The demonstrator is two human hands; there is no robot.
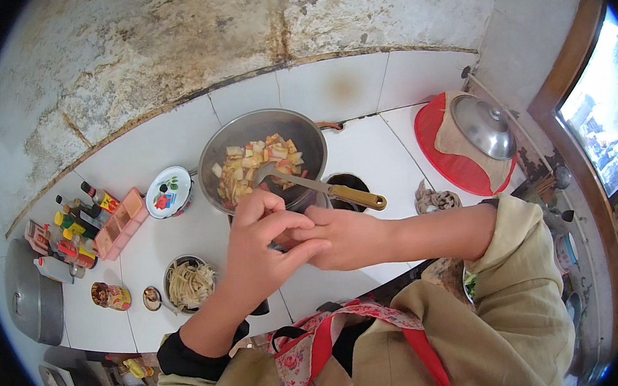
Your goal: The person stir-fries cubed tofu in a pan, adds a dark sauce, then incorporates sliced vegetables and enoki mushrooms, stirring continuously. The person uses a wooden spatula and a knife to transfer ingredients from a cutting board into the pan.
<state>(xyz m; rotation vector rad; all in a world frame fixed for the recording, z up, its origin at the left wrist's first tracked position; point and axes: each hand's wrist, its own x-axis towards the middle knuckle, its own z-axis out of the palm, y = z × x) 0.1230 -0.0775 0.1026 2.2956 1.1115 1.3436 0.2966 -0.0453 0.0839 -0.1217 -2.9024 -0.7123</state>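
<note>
My left hand (266, 241) and my right hand (340, 237) meet above the near rim of a wok. The left thumb and fingers lie against the right fingers, which are partly hidden. Whether anything small is held between them I cannot see. Just beyond sits the metal wok (258, 121), with chopped vegetable pieces (251, 162) inside. A metal spatula with a yellow-brown handle (359, 195) rests across its right rim, untouched by either hand.
Left stand a bowl of shredded vegetable (189, 285), a jar (111, 296), a floral lidded enamel pot (165, 190), a pink seasoning box (120, 225) and several bottles (77, 219). Right are a crumpled cloth (437, 198) and a metal lid (482, 125) on a red round tray (430, 138).
</note>
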